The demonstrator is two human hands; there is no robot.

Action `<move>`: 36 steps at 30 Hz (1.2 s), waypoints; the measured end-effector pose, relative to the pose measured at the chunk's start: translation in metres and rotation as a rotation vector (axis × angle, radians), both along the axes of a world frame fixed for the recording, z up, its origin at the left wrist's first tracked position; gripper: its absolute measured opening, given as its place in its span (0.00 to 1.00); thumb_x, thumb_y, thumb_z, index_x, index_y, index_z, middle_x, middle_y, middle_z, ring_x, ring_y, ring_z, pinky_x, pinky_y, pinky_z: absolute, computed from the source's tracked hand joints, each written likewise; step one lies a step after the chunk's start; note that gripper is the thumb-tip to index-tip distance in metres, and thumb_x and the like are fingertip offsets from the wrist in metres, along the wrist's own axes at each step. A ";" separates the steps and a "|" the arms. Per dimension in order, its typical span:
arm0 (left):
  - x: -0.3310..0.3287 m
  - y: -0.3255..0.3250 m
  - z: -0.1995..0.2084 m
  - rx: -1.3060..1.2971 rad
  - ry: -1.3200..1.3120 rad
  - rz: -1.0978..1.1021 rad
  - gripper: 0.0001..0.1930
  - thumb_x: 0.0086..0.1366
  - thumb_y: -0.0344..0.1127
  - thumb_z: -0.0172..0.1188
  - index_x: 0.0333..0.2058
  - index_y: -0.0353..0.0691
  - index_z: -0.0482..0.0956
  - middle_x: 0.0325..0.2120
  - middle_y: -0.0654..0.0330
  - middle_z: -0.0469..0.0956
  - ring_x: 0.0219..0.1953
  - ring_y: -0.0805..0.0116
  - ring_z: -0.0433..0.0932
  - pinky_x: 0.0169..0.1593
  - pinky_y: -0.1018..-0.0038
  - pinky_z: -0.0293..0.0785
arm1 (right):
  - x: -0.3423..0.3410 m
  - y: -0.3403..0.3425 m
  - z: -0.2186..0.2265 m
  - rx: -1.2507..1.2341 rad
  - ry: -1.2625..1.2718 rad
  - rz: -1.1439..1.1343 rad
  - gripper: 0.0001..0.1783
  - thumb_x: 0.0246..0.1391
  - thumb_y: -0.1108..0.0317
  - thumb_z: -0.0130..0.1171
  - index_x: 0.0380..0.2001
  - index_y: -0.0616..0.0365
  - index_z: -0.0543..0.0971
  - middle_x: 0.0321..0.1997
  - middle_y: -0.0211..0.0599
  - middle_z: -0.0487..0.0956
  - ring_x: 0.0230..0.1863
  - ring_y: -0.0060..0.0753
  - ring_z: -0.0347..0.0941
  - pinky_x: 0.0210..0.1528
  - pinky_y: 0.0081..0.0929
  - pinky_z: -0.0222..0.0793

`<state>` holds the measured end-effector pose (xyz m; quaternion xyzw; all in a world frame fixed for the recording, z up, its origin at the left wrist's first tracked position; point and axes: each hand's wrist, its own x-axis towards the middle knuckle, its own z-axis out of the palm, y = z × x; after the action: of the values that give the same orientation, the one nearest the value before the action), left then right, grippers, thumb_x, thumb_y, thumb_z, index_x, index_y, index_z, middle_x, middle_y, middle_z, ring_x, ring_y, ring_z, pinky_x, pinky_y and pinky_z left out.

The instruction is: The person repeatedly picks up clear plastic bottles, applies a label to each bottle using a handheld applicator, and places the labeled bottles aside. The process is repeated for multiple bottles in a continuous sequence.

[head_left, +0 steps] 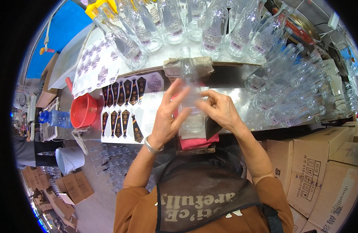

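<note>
A metal-topped workbench [243, 106] gleams before me in a crowded workroom, with brown cardboard cartons [312, 155] stacked at near right. Opened boxes [76, 186] litter the pale grey floor [97, 209] at left, where blue-white light [42, 223] glints; beyond, a bright blue surface [51, 39], possibly a panel, fills the far corner.

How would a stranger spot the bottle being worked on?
From the standing bottles, come nearer to the beige cloth roll. The bottle lies with its neck over that roll. Only this one is between the left hand and right hand.
</note>
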<state>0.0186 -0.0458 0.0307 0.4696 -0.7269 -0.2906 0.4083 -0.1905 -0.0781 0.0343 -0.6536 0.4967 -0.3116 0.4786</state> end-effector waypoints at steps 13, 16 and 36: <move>0.000 0.002 0.005 0.018 0.014 -0.009 0.33 0.63 0.34 0.67 0.67 0.41 0.68 0.71 0.48 0.59 0.71 0.51 0.62 0.70 0.61 0.61 | -0.032 -0.026 -0.066 0.381 -0.897 -0.730 0.16 0.71 0.58 0.52 0.41 0.60 0.78 0.40 0.31 0.79 0.36 0.24 0.76 0.40 0.25 0.75; 0.007 0.011 0.007 0.052 0.053 -0.074 0.50 0.56 0.40 0.74 0.72 0.38 0.55 0.72 0.46 0.54 0.73 0.48 0.57 0.71 0.59 0.59 | -0.027 -0.019 -0.013 -0.038 -0.429 -0.223 0.14 0.62 0.70 0.60 0.49 0.61 0.78 0.48 0.32 0.80 0.47 0.28 0.79 0.52 0.30 0.74; -0.022 0.045 -0.023 -0.146 -0.021 0.207 0.69 0.43 0.27 0.79 0.72 0.28 0.30 0.69 0.37 0.58 0.56 0.50 0.76 0.53 0.63 0.78 | 0.043 -0.067 0.087 -1.225 0.514 0.162 0.05 0.47 0.68 0.60 0.27 0.55 0.76 0.32 0.36 0.77 0.39 0.38 0.75 0.35 0.37 0.70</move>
<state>-0.0038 -0.0004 0.0076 0.5143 -0.6978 -0.1883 0.4617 -0.1478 -0.1447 0.1210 -0.8959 0.2778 -0.3347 -0.0907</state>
